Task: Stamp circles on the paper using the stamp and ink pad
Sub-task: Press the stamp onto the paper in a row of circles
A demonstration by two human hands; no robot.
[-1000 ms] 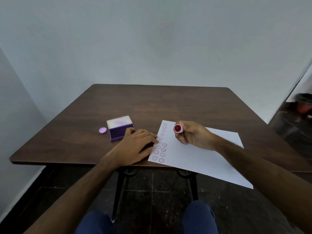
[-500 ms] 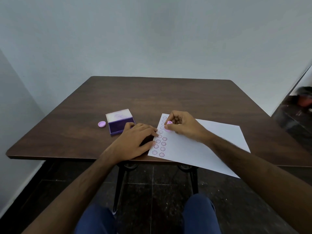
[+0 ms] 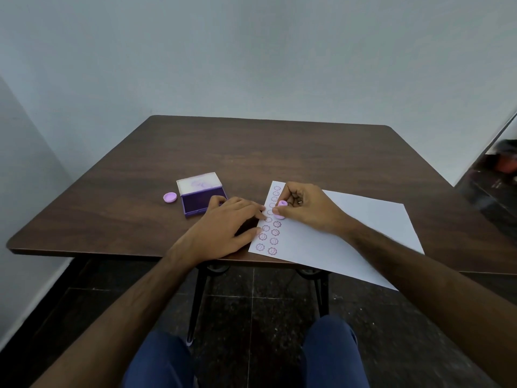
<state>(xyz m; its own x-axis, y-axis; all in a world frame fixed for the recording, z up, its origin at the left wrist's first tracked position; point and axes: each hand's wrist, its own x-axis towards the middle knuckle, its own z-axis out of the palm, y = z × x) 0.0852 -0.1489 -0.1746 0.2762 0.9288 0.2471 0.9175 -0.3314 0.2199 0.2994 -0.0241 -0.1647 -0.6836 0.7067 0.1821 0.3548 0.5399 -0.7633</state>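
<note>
Right hand (image 3: 305, 210) curled, fingers pinching pink stamp (image 3: 281, 210), stamp pressed down on paper (image 3: 349, 233) in second column of purple circle prints. Left hand (image 3: 223, 228) flat, palm down, fingers slightly spread, fingertips on paper's left edge, pinning sheet to table (image 3: 251, 152). Paper overhangs table's near edge. Ink pad (image 3: 202, 196) open just left of left hand, lid raised behind purple tray. Small purple cap (image 3: 170, 197) beside pad, on left.

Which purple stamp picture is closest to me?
The stamped circle at the bottom of the right column, beside the paper's near edge. Every other print sits farther up the sheet, toward the stamp in the right hand.
</note>
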